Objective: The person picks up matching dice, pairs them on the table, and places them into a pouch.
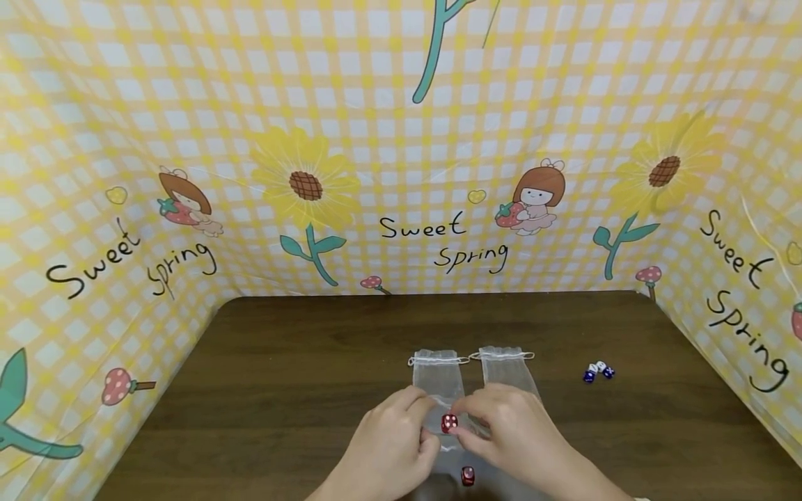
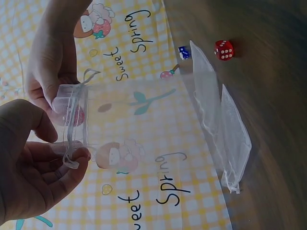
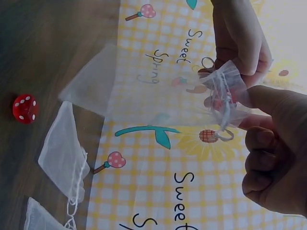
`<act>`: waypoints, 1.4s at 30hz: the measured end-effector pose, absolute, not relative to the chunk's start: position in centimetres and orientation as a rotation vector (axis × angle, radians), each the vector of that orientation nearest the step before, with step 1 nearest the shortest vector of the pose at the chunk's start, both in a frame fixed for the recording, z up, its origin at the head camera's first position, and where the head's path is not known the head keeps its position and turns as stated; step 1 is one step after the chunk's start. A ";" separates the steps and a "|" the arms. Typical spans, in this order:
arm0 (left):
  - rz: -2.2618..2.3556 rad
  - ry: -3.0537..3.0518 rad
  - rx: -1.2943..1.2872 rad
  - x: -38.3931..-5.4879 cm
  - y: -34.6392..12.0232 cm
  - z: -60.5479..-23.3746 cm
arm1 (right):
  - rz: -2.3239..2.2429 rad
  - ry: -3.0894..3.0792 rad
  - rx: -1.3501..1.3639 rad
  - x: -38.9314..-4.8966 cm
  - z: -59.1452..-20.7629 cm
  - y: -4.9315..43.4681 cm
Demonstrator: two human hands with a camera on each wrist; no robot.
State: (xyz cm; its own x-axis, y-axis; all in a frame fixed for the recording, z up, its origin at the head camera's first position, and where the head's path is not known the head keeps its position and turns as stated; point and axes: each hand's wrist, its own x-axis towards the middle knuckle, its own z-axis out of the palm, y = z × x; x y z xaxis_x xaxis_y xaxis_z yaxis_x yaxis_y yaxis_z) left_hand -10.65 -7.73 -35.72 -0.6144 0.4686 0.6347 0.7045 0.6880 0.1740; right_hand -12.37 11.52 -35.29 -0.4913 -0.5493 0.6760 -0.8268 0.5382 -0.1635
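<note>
A sheer white drawstring pouch (image 2: pixel 129 105) hangs from both hands, its mouth up and its cord loops sticking out at the sides. My left hand (image 1: pixel 393 440) pinches one side of the mouth between fingers and thumb. At the opposite side, my right hand (image 1: pixel 510 424) has thumb and index finger around a red die (image 1: pixel 449 422) with white dots, right at the pouch mouth. Through the thin fabric the same die shows in both wrist views. A second red die (image 1: pixel 467 476) lies on the table close below the hands.
Two more sheer pouches (image 1: pixel 436 376) (image 1: pixel 506 365) lie flat side by side on the dark wooden table (image 1: pixel 282 390), beyond the hands. Several blue and white dice (image 1: pixel 599 371) sit together at the right. A yellow checked cloth (image 1: pixel 401 153) rises around the back and sides.
</note>
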 end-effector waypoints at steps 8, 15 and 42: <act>-0.538 -2.402 -0.888 -10.6 -7.6 -35.5 | 0.860 -2.098 0.959 -12.7 -35.0 12.7; -0.558 -2.370 -0.828 -10.5 -7.7 -35.3 | 0.740 -2.491 0.738 -14.6 -38.6 14.6; -0.596 -2.396 -0.832 -10.2 -7.6 -35.1 | 0.444 -2.907 0.999 -13.1 -45.1 13.2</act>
State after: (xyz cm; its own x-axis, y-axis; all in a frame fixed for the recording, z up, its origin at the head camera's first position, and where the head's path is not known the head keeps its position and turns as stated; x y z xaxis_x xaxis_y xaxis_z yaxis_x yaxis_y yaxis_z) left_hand -10.24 -7.64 -35.09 -0.6700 0.4289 0.6059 0.6629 0.7131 0.2282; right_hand -13.09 13.16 -45.10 -0.7926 -0.5967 0.1255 -0.6069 0.7524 -0.2562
